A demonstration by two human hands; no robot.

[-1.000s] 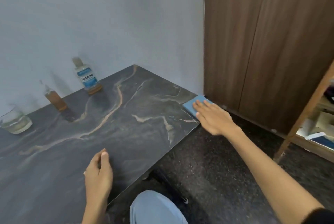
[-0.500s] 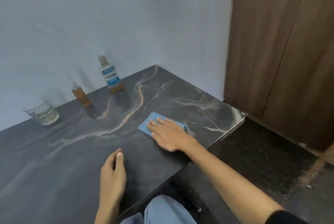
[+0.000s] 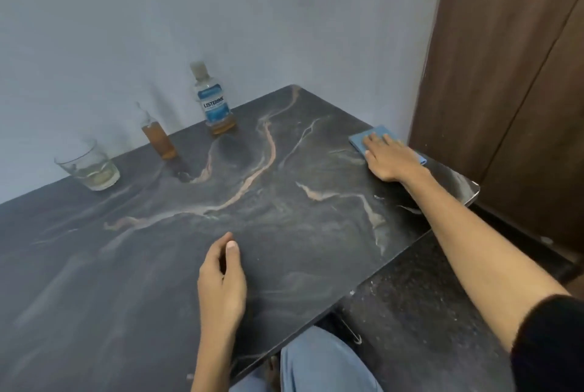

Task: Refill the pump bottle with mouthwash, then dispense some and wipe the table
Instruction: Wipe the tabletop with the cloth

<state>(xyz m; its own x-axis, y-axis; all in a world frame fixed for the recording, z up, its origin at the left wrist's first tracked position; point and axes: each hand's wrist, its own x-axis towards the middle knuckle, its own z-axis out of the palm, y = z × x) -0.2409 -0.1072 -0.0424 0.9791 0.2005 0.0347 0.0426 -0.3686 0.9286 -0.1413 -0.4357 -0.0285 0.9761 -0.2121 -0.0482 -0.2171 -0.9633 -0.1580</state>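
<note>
My right hand [image 3: 389, 158] presses flat on a folded blue cloth [image 3: 373, 136] near the far right edge of the dark marble table [image 3: 284, 218]. Its fingers lie straight over the cloth. My left hand [image 3: 222, 281] rests on the table near the front edge, fingers loosely curled, holding nothing. The mouthwash bottle [image 3: 213, 101] with a blue label stands by the wall, a little amber liquid at its bottom. The small pump bottle [image 3: 158, 135] holds amber liquid to its left. A glass [image 3: 88, 165] with a little liquid stands at the far left.
A grey wall runs behind the table. A brown wooden wardrobe [image 3: 505, 75] stands to the right, close to the table's corner. Dark speckled floor [image 3: 426, 312] lies below the right edge. My knee in blue trousers [image 3: 322, 363] shows under the front edge.
My right hand slid the blue cloth from the table's right corner to the middle, then back out to the far right edge. My left hand stayed resting in place.
</note>
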